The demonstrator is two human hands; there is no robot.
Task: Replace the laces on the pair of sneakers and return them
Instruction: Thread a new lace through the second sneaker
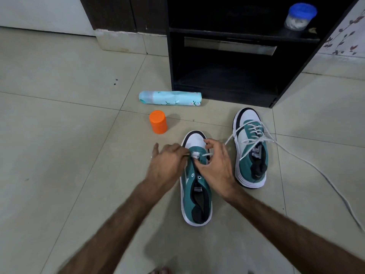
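Note:
Two teal and white sneakers stand on the tiled floor. The near sneaker (195, 196) lies between my arms, its upper eyelets bare. A white lace (206, 155) crosses its lowest eyelets near the toe. My left hand (167, 165) pinches the lace at the left side of the eyelets. My right hand (215, 165) grips the lace on the right side. The far sneaker (250, 149) sits to the right with a white lace (254, 135) threaded loosely, its long end (316, 171) trailing across the floor to the right.
An orange cap (158, 122) stands left of the sneakers. A light blue spray can (169, 98) lies on its side behind it. A black shelf unit (233, 56) stands beyond, holding a blue-lidded jar (300, 16). A toe shows at the bottom edge.

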